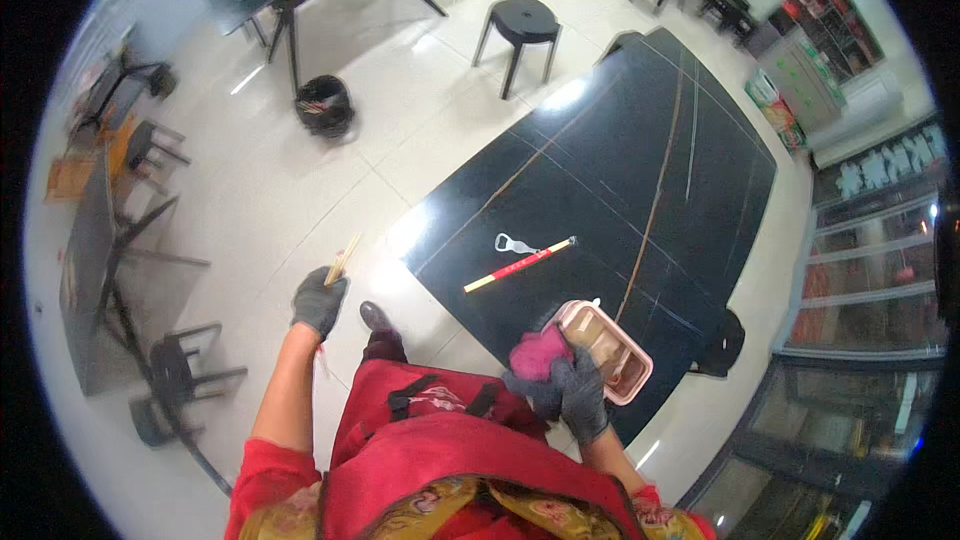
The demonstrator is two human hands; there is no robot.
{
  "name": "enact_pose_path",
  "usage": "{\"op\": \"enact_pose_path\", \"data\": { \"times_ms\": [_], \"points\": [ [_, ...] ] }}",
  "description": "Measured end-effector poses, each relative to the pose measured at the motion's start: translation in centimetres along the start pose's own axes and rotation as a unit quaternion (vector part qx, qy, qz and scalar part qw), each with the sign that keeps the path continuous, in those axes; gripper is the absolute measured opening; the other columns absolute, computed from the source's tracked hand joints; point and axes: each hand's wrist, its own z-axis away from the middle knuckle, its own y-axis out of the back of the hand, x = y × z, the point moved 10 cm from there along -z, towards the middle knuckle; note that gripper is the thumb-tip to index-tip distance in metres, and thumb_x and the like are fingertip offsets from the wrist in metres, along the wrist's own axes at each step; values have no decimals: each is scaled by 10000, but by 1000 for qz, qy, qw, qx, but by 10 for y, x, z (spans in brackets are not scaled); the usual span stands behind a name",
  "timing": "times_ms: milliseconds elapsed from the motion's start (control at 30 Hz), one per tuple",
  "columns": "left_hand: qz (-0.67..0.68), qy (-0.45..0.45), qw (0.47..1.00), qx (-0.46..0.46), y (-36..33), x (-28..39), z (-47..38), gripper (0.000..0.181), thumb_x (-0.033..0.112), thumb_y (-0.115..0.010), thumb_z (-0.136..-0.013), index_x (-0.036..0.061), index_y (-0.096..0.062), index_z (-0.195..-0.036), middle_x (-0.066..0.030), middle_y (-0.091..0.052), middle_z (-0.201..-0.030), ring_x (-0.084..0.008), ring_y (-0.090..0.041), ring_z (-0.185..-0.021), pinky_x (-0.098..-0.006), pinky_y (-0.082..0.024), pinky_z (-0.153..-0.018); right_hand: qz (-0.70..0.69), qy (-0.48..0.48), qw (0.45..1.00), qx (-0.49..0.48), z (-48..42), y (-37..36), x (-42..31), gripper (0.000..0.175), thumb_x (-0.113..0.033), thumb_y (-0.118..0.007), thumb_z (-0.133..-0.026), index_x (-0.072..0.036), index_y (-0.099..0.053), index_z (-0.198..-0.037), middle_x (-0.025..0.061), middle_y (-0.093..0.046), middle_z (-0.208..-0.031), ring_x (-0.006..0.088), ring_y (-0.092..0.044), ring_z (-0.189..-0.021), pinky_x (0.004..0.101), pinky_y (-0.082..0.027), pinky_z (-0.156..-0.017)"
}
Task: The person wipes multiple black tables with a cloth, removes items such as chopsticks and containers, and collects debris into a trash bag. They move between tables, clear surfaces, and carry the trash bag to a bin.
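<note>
My left hand (319,302), in a dark glove, is closed around a pair of light wooden chopsticks (342,260) over the floor. My right hand (581,395), also gloved, holds a pinkish rectangular plastic food container (630,360) by its near side, at the table's near edge. A magenta cloth (541,354) is bunched beside the container, against the same hand. On the black table (600,180) lie a metal bottle opener (515,244) and, touching or close to its end, chopsticks in a red paper sleeve (519,267).
A black stool (525,20) stands beyond the table. A black waste bin (325,106) sits on the tiled floor, near another table's legs. More stools and a table line the left side; a glass-door display fridge (847,315) is at the right.
</note>
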Motion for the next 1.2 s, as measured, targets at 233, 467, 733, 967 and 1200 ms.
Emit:
{"op": "enact_pose_path", "data": {
  "times_ms": [233, 467, 733, 967, 1200],
  "points": [
    [40, 68, 996, 40, 128, -170, -75, 256, 239, -664, -929, 40, -711, -1083, -119, -697, -949, -258, -640, -905, -407, -515, -825, 194, 127, 966, 114, -219, -98, -112, 426, -274, -722, -912, -36, -658, -1259, 205, -691, -1136, 340, -658, -1083, 415, -498, -1008],
    [81, 73, 993, 48, 201, -250, -146, 213, 163, -702, -926, 12, -708, -1076, -82, -711, -914, -198, -643, -842, -367, -520, -796, 439, -60, 878, 181, -274, -170, -83, 627, -574, -672, -837, -76, -651, -1217, 208, -632, -1199, 390, -597, -1123, 515, -441, -990],
    [-50, 21, 996, -74, 164, -164, -254, 271, 256, -694, -943, 28, -719, -1087, -176, -736, -974, -307, -707, -879, -405, -544, -801, 450, -138, 865, 174, -303, -169, -88, 1115, -771, -638, -714, -87, -352, -1548, 252, -407, -1460, 414, -385, -1381, 586, -198, -1189],
    [-69, -18, 992, -101, 177, -93, -361, 232, 191, -704, -939, 20, -716, -1095, -125, -743, -978, -238, -693, -873, -375, -537, -805, 387, -110, 869, 288, -355, -127, -99, 728, -581, -715, -726, -91, -565, -1243, 185, -579, -1159, 384, -551, -1105, 529, -390, -973],
    [16, 47, 994, -102, 197, -92, -449, 239, 139, -708, -959, 8, -717, -1158, -40, -717, -1009, -151, -644, -922, -321, -517, -859, 387, -80, 902, 173, -370, -95, -80, 524, -519, -678, -876, -200, -678, -1292, 144, -651, -1280, 352, -624, -1156, 521, -390, -1085]
  ]
}}
